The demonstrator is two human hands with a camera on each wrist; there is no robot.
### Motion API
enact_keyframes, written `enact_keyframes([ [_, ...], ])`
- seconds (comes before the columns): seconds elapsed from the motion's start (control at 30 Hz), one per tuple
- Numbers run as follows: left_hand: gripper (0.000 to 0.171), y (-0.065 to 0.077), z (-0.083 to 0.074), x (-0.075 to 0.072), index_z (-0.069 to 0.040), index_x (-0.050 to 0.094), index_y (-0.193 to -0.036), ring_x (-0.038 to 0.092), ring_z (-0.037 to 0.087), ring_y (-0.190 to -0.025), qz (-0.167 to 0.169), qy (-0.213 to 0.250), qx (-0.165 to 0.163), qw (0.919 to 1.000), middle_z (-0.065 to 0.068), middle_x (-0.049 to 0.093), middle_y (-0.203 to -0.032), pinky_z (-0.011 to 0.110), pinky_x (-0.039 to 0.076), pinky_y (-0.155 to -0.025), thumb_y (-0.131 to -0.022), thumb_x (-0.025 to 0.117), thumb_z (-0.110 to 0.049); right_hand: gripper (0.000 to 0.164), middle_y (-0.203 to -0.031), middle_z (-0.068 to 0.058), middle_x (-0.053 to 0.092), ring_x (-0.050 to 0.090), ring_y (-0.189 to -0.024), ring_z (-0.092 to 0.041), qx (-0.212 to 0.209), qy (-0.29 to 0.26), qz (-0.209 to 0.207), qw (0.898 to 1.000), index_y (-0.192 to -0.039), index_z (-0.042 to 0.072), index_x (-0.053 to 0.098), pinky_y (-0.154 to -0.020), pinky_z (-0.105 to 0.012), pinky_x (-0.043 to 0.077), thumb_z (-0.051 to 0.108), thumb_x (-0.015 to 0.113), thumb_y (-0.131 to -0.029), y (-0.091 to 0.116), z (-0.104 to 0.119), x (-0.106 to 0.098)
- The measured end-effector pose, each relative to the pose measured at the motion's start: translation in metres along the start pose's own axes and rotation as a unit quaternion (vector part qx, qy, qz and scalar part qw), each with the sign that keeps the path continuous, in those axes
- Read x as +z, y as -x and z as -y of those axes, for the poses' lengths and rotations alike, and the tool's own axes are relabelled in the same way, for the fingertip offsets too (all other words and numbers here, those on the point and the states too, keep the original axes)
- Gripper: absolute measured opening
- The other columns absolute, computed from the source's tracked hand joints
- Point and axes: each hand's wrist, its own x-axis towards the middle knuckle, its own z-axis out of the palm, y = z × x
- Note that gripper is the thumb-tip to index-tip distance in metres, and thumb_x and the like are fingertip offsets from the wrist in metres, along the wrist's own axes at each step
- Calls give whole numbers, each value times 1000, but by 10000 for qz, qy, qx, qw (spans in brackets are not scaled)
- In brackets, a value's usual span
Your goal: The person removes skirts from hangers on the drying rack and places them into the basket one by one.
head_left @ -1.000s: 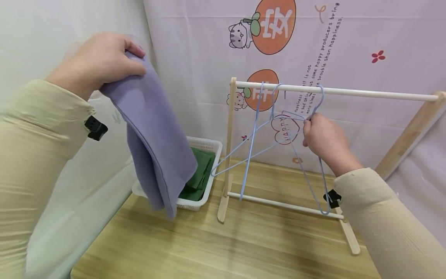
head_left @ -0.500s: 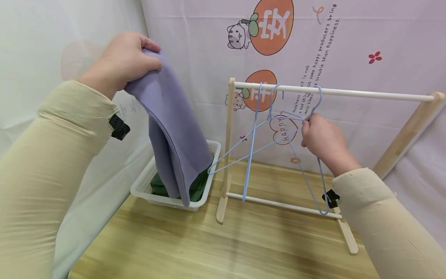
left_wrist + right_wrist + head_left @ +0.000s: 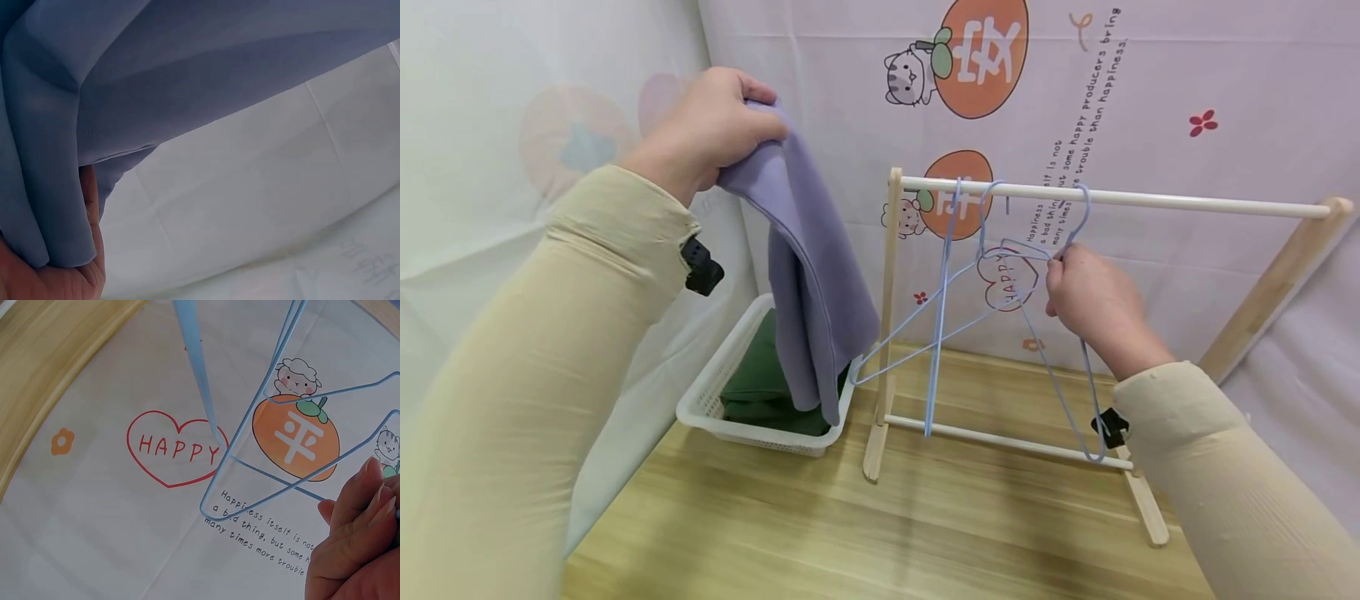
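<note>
In the head view my left hand [image 3: 718, 125] grips the top edge of a folded lavender cloth [image 3: 827, 275], thumb on the near side. The cloth hangs down over the white basket; its exact kind does not show. The left wrist view has its folds [image 3: 187, 81] filling the top, with fingers [image 3: 56, 284] pinching the edge at lower left. My right hand [image 3: 1093, 300] pinches a light blue wire hanger [image 3: 1086, 212] just below its hook, which sits over the rail. In the right wrist view curled fingers [image 3: 356, 537] show beside the hanger wires [image 3: 244, 425].
A white perforated basket [image 3: 700, 408] with folded green cloth [image 3: 760, 375] stands left of a wooden rack [image 3: 891, 292]. More blue hangers [image 3: 942, 308] hang from its white rail [image 3: 1210, 201]. Behind is a printed curtain [image 3: 820, 100]; below lies a wood-grain tabletop [image 3: 775, 525].
My left hand has carried the lavender cloth to the right, toward the rack, uncovering more of the basket and green cloth. My right hand keeps its place on the hanger.
</note>
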Motion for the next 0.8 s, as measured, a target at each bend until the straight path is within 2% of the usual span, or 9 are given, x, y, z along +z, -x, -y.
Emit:
enact_keyframes([
  [0.13, 59, -4, -7, 10, -21, 48, -142, 54, 9, -91, 79, 460, -41, 9989, 1, 40, -144, 25, 50, -73, -85, 63, -21, 38, -74, -7, 67, 52, -61, -27, -1, -12, -23, 10000, -110, 2, 50, -48, -37, 38, 29, 25, -102, 0, 0, -1],
  [0.27, 59, -8, -13, 20, -19, 49, -142, 56, 9, -84, 170, 946, -71, 9953, 1, 43, -139, 23, 51, -67, -86, 63, -17, 38, -74, -7, 67, 53, -61, -28, -2, -3, -27, 10000, -111, 2, 50, -49, -37, 38, 29, 25, -103, 0, 0, 0],
  [0.43, 60, -12, -17, 31, -18, 47, -143, 57, 9, -83, 243, 1374, -47, 9902, 2, 45, -140, 22, 51, -67, -86, 64, -14, 38, -73, -7, 67, 54, -62, -27, -27, 3, -71, 10000, -113, 2, 51, -49, -37, 38, 28, 26, -103, 0, -2, 1],
  [0.6, 61, -16, -13, 44, -17, 46, -144, 58, 10, -82, 325, 1813, 24, 9829, 4, 45, -142, 22, 50, -66, -86, 63, -11, 38, -74, -7, 67, 54, -62, -27, -19, -11, -47, 10000, -115, 3, 51, -49, -38, 38, 28, 26, -103, 0, -3, 0],
  [0.8, 60, -21, 0, 59, -18, 46, -144, 56, 12, -98, 274, 2250, -38, 9740, -2, 39, -148, 26, 49, -78, -87, 63, -12, 38, -74, -7, 67, 55, -62, -27, -30, -28, -27, 10000, -115, 3, 51, -50, -38, 39, 28, 26, -103, -1, -3, 2],
])
